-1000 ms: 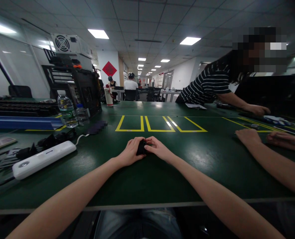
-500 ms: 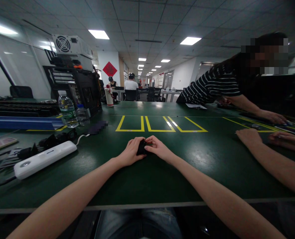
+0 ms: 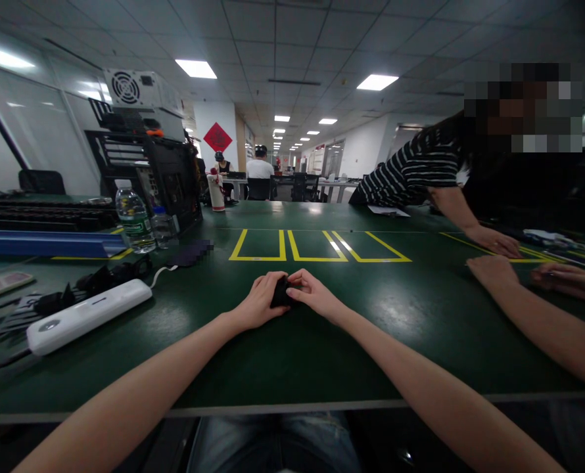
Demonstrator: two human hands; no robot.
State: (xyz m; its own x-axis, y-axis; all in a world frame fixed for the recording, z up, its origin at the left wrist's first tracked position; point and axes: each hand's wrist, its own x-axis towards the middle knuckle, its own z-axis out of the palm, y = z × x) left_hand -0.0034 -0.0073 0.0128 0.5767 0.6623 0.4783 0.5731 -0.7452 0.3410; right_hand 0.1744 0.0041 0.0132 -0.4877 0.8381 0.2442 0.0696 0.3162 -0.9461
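Observation:
Both my hands meet over a small black object (image 3: 281, 293) on the green tabletop (image 3: 292, 358). Its kind is hard to make out, since fingers cover most of it. My left hand (image 3: 259, 302) curls around its left side, thumb low at the near edge. From the right, the thumb and bent fingers of my right hand (image 3: 313, 295) close on its other side. Just beyond the hands, yellow tape (image 3: 317, 259) marks several outlines on the table.
To the left lie a white power strip (image 3: 90, 315), black cables, a water bottle (image 3: 135, 220) and an open computer case (image 3: 167, 177). At right, a person in a striped top (image 3: 415, 161) leans over the table; another person's forearms (image 3: 543, 322) rest nearer.
The leaning person's hand has come leftward and nearer, beside the other person's hand. My own hands and the black object stay where they were.

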